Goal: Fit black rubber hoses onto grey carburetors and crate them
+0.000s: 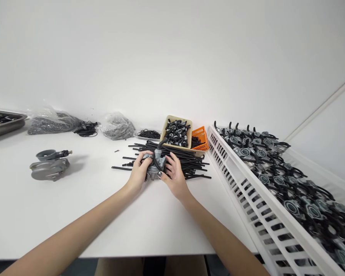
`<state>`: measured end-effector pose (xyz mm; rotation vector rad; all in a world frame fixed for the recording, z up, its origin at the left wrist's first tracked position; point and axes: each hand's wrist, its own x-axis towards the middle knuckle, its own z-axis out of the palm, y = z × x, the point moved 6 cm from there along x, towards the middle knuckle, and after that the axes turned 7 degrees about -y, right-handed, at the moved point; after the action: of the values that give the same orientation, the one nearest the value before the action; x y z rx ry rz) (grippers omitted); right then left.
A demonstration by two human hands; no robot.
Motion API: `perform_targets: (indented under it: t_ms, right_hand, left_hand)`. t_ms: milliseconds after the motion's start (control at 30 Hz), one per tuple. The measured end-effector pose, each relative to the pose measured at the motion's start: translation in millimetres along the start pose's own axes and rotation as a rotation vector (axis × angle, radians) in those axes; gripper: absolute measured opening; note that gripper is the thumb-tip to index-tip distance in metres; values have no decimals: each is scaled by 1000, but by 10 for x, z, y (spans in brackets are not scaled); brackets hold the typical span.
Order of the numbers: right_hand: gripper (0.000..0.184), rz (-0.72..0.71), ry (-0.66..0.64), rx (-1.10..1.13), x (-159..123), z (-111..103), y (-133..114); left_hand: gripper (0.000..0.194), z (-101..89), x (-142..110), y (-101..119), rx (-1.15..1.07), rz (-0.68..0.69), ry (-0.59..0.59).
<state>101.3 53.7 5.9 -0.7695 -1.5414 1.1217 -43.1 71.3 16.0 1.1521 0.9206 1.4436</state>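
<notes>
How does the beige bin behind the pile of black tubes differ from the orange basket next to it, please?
The beige bin is larger, with solid walls; the orange basket is smaller, with latticed walls. The beige bin is heaped with black and grey parts; the orange basket holds only a few dark pieces. Both stand on the white table beside the white crate.

light: bright, even | shadows: soft, faint | focus: sharp | edges: wide-angle stretched

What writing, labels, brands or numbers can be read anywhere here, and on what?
None can be read.
The grey metal carburettor between the left hand and right hand shows no legible marking; any is too small.
The beige plastic bin and white slatted crate bear none.
</notes>
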Motion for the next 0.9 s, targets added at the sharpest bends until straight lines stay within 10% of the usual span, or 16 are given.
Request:
perform_targets:
  t_ms: [667,900]
  right_hand:
    - [63,-17,-15,191,49,41,-11]
    - [98,15,-39,82,25,98,78]
  left_hand:
    - [33,-66,61,-65,123,41,-114]
    - [37,-68,16,1,260,140,-28]
